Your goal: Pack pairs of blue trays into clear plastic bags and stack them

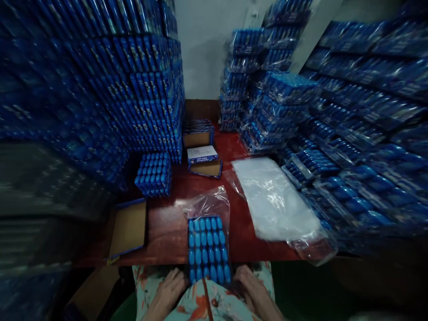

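Note:
A flat pack of blue, rounded, capsule-like pieces (207, 243) in rows lies at the table's front edge, its near end reaching over the edge toward my lap. Around it is a clear plastic bag (214, 200), whose loose, crinkled end spreads flat on the far side. My left hand (172, 285) is at the pack's near left corner with its fingers curled in. At the near right corner my right hand (249, 285) is closed in the same way. Both hands appear to grip the bag's sides; the fingertips are partly hidden.
White plastic sheets or bags (274, 200) lie stacked at right. An open cardboard tray (129, 227) and a block of blue packs (154, 174) stand at left, small boxes (202, 154) behind. Tall stacks of blue packs (143, 93) rise left, wrapped stacks (287, 102) right, on the red table (163, 240).

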Tool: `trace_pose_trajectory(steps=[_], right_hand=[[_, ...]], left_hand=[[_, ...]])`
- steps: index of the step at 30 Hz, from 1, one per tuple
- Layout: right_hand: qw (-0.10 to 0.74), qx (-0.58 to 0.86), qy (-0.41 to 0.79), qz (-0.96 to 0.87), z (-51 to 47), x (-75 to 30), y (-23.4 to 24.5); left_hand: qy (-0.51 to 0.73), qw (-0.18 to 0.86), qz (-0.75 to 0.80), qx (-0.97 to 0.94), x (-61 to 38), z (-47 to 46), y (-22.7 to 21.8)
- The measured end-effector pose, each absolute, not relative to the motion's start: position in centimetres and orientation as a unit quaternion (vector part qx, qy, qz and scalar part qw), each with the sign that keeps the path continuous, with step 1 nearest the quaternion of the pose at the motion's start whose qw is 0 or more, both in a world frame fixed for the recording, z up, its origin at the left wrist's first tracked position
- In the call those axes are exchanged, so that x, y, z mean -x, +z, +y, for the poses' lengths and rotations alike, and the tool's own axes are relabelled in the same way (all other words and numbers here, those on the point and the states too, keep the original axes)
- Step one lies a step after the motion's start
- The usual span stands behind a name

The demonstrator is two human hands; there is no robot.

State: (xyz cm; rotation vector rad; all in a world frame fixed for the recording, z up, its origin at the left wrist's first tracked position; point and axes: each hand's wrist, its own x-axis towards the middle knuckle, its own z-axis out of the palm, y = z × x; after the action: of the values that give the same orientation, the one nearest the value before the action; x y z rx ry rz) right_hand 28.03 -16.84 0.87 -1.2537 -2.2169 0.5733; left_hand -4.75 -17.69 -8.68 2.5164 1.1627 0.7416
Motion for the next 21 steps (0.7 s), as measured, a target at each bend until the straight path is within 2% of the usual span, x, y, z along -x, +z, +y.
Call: trace_pose_trajectory(steps=[2, 4, 7, 10, 13, 16, 21], right_hand=[[0.241, 0.448, 0.187, -0.841, -18.5, -28.6, -0.6], [0.21, 0.47, 0.166, -0.841, -19.3, -28.7, -1.2], [0.148, 0.535, 0.13, -0.822, -18.3, -28.0, -0.7], [0.135, 0.529, 0.043, -0.836, -15.6, -26.6, 0.1], [0.179, 0.515, -0.004, -0.838, -12.5, -25.3, 0.3], [0.218, 0.516, 0.017, -0.828, -9.7, -24.3, 0.8], [0.206, 0.502, 0.12, -0.831, -5.9, -24.1, 5.4]], left_hand=[[0.183, 0.182, 0.395, -0.881, 5.4, -19.1, -8.9], [0.111, 0.228, 0.452, -0.855, 5.3, -19.5, -7.9], [0.009, 0.278, 0.576, -0.768, 3.8, -18.5, -4.8], [-0.038, 0.294, 0.601, -0.742, 1.7, -15.9, -0.9], [-0.07, 0.264, 0.595, -0.756, 0.1, -12.9, 2.2], [-0.088, 0.218, 0.616, -0.752, -0.6, -10.1, 4.3], [0.03, 0.241, 0.591, -0.769, 0.0, -6.1, 7.8]])
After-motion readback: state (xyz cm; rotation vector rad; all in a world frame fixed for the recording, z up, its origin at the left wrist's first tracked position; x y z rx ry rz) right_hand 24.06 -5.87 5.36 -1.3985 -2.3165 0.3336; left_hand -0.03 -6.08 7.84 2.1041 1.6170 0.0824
